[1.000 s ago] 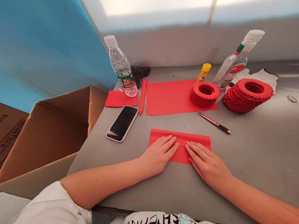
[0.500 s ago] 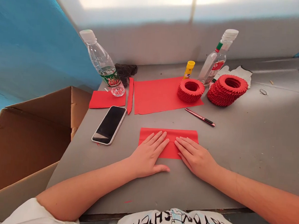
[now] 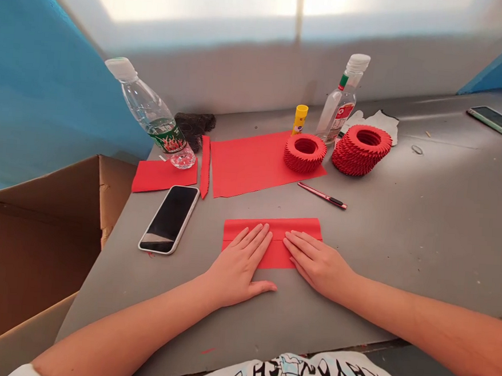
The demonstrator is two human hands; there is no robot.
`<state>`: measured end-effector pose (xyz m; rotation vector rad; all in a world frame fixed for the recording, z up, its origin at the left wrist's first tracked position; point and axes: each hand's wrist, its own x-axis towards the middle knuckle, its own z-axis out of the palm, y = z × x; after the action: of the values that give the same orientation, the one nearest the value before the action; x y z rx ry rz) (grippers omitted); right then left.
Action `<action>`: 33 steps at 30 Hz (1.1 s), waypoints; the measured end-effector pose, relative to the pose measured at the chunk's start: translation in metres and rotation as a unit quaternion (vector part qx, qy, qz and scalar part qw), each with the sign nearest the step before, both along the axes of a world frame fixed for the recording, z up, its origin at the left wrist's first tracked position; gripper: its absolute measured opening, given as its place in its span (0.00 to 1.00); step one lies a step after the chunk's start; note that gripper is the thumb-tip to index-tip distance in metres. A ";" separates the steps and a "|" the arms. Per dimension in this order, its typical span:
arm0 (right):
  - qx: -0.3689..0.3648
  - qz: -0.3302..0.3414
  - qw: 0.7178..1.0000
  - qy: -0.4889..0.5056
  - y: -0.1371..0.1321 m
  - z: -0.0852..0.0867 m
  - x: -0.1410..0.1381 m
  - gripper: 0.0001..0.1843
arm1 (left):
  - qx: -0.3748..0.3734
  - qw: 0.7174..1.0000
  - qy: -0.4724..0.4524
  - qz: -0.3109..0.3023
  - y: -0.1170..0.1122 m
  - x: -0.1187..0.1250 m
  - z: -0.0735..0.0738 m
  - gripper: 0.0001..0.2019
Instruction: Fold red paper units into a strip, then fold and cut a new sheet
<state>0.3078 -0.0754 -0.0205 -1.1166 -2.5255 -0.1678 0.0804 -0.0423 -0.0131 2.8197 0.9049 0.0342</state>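
Note:
A sheet of red paper (image 3: 276, 259) lies in front of me on the grey table, its far edge folded over toward me with a crease line across the middle. My left hand (image 3: 241, 262) rests flat on its left half, fingers stretched and thumb out to the side on the table. On the right half, my right hand (image 3: 317, 264) presses down with fingers straight and close together. Both palms face down, and the fingertips of the two hands are a small distance apart. Parts of the sheet are hidden beneath them.
Beyond the sheet lie a pink utility knife (image 3: 322, 196), a larger red sheet (image 3: 248, 162), two red ring-shaped paper stacks (image 3: 305, 153), a glue stick (image 3: 299, 120) and a glass bottle (image 3: 339, 105). Leftward are a phone (image 3: 169, 219), a plastic bottle (image 3: 153, 115) and a cardboard box (image 3: 35, 253).
The camera view has turned slightly to the right, so things appear shifted left. Both hands stay nearly in the same place on the red paper.

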 end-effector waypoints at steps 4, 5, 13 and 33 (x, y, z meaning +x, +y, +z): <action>0.004 0.001 1.000 0.001 -0.001 -0.001 0.000 0.18 | 0.002 1.000 0.004 -0.004 -0.001 -0.001 0.001 0.43; 0.005 0.002 1.000 0.002 -0.001 -0.001 0.000 0.18 | 0.004 1.000 0.002 -0.004 -0.001 -0.001 0.001 0.42; -0.003 -0.004 1.000 0.012 -0.001 -0.001 0.001 0.18 | 0.012 1.000 -0.002 -0.009 -0.002 -0.001 0.000 0.41; -0.058 -0.004 0.998 0.004 0.020 0.002 -0.014 0.20 | -0.010 1.000 -0.011 0.004 -0.001 0.001 0.001 0.42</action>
<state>0.2933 -0.0550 -0.0181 -1.1700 -2.5525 -0.0185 0.0816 -0.0432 -0.0119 2.7926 0.9056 0.0575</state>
